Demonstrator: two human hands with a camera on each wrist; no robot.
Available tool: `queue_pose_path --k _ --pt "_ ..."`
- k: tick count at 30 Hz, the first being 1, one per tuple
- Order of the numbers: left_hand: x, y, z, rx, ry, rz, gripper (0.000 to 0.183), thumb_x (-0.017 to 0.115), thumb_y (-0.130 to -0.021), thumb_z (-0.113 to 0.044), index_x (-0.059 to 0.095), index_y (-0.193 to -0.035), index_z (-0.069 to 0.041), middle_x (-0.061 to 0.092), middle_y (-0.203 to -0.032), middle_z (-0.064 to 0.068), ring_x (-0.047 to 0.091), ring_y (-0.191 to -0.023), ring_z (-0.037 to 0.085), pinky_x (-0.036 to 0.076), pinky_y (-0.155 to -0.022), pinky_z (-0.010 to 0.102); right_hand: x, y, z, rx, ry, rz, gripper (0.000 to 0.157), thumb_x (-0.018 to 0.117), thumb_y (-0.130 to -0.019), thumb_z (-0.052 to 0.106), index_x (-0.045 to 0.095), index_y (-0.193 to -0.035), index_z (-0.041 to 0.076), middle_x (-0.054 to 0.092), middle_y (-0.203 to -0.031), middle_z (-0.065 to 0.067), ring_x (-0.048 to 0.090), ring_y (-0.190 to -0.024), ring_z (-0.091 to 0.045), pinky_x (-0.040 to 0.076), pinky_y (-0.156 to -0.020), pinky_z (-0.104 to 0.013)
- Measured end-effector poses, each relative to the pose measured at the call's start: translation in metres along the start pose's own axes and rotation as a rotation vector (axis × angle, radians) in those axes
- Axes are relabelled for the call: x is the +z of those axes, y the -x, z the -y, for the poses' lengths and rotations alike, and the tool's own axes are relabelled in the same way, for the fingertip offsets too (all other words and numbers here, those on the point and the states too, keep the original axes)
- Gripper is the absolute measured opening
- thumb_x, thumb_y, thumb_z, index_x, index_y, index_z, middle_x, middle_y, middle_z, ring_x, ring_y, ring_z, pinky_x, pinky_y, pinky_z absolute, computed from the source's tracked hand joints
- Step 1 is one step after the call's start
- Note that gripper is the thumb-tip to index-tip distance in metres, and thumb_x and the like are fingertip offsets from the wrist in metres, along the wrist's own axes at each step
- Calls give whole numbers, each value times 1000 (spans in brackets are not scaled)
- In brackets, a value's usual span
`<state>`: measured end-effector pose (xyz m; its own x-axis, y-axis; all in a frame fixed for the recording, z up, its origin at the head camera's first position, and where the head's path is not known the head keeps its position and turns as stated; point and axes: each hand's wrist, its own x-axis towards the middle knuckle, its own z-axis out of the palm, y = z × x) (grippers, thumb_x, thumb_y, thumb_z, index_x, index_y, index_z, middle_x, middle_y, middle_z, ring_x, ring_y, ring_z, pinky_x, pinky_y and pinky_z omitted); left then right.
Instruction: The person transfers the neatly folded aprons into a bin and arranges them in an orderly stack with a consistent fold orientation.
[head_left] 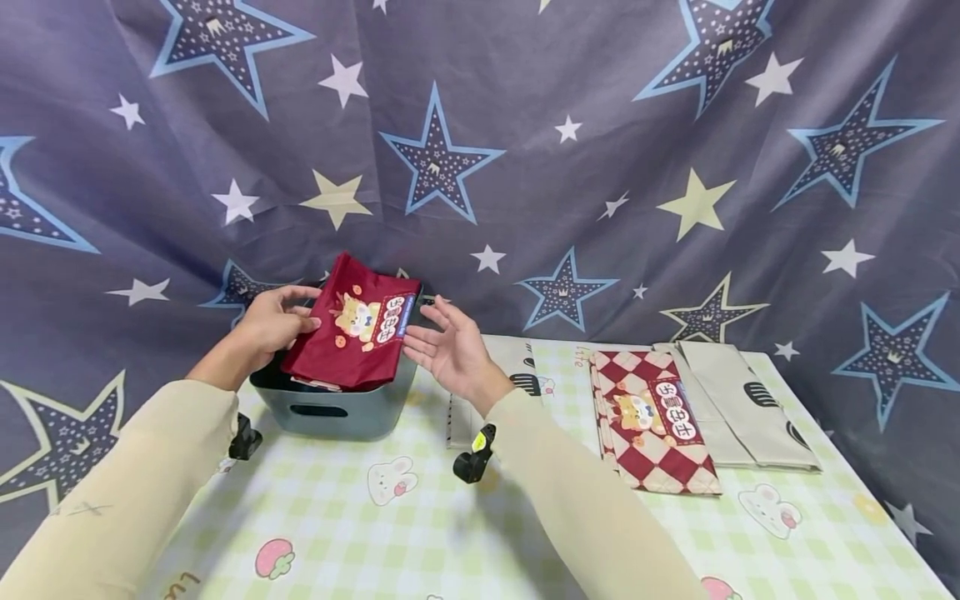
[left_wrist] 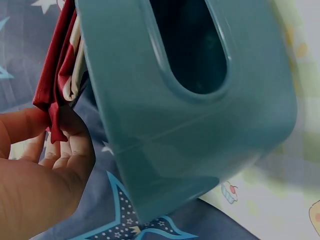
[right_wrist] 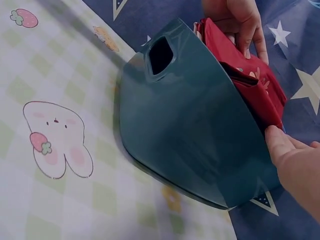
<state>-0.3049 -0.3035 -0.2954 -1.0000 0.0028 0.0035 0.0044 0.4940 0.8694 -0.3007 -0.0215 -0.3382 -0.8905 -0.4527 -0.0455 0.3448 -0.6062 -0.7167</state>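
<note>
A folded dark-red cloth [head_left: 352,333] with a cartoon animal and white lettering lies tilted in the mouth of a blue-green plastic bin [head_left: 337,417]. At its left edge, my left hand [head_left: 277,321] pinches it between thumb and fingers. The right hand [head_left: 457,350] has its fingers stretched out, with the tips against the cloth's right edge. In the left wrist view, the red cloth [left_wrist: 55,85] shows its layered edge beside a red-and-cream fold [left_wrist: 72,75] at the bin's rim. Most of what lies under the red cloth is hidden.
On the table's right lie a folded red-and-cream diamond-pattern cloth [head_left: 656,425] and a folded cream cloth [head_left: 750,408] with black prints. Another pale cloth [head_left: 465,421] lies right of the bin, partly behind my right hand. A star-patterned curtain [head_left: 570,192] hangs behind the table.
</note>
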Motion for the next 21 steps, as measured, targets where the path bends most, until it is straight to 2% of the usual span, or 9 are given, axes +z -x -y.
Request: queue_pose_path --k 5,7,8,11,14,17,21 --pt "-1 -4 5 -7 -6 -14 61 60 -99 0 39 -155 -4 60 -127 22 62 -78 10 50 -57 28 2 -5 -3 11 6 4 74 52 -102 45 27 -161 8 29 -159 -33 33 -148 -43 31 -120 -47" --pt "-1 -4 7 -3 -52 -34 59 60 -99 -1 40 -154 -3 61 -125 24 63 -79 14 51 -59 29 3 -7 -3 9 36 -3 76 53 -101 46 25 -162 9 26 -161 -32 28 -150 -42 28 -122 -48" --pt "-2 -5 8 11 -115 -54 58 61 -98 -2 41 -153 -1 62 -123 24 63 -81 17 52 -61 31 4 -7 -3 4 51 -12 77 54 -101 46 25 -162 9 24 -162 -32 26 -151 -41 27 -122 -49" --pt "-3 -4 8 70 -381 -135 58 65 -97 -11 44 -149 4 64 -117 27 64 -94 34 54 -78 47 4 -8 0 -17 91 -36 77 54 -101 47 27 -162 9 20 -164 -31 21 -153 -40 23 -123 -52" --pt "-4 -3 8 98 -580 -205 63 67 -95 -18 44 -148 6 63 -119 31 57 -110 48 46 -94 63 2 -7 2 -18 109 -53 74 53 -102 49 29 -161 10 21 -164 -29 22 -153 -39 24 -122 -52" --pt "-4 -2 7 85 -579 -205 64 65 -96 -18 41 -150 5 59 -127 35 53 -118 53 40 -101 68 -3 -5 2 -4 120 -51 71 49 -104 48 30 -161 11 24 -164 -28 25 -152 -39 26 -121 -53" --pt "-4 0 10 83 -551 -184 64 65 -97 -18 40 -151 5 59 -128 34 54 -118 51 42 -100 66 -7 -4 0 6 129 -38 68 46 -105 48 31 -160 10 26 -163 -28 27 -151 -39 28 -121 -54"
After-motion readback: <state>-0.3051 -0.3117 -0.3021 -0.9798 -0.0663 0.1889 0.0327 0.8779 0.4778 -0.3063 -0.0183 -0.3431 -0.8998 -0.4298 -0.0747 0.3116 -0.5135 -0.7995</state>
